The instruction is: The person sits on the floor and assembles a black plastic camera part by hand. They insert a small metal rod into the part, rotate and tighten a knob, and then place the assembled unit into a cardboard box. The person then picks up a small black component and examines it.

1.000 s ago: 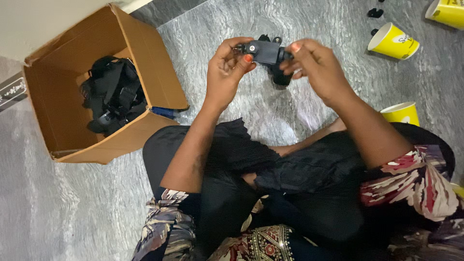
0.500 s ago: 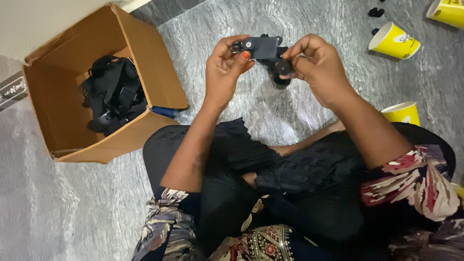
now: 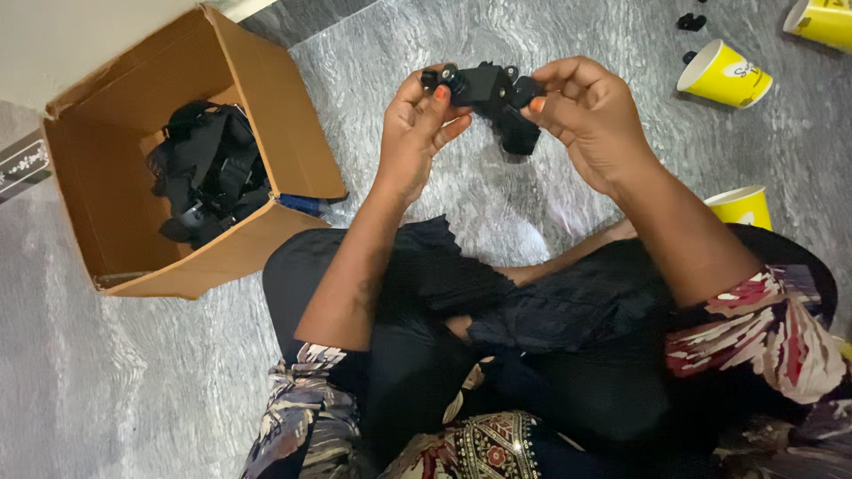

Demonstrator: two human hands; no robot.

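I sit on grey marbled floor (image 3: pixel 532 35); my left hand (image 3: pixel 417 124) and right hand (image 3: pixel 590 115) pinch a black clip (image 3: pixel 488 89), lying left-right.

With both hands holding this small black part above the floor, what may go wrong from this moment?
1. The left hand and right hand pinch the black plastic part only by fingertips in the air; it may slip and fall onto the grey floor.
2. The upright yellow cup stands close beside the right forearm; a swing of that arm may knock it over.
3. Small black pieces lie loose on the floor and may get lost.
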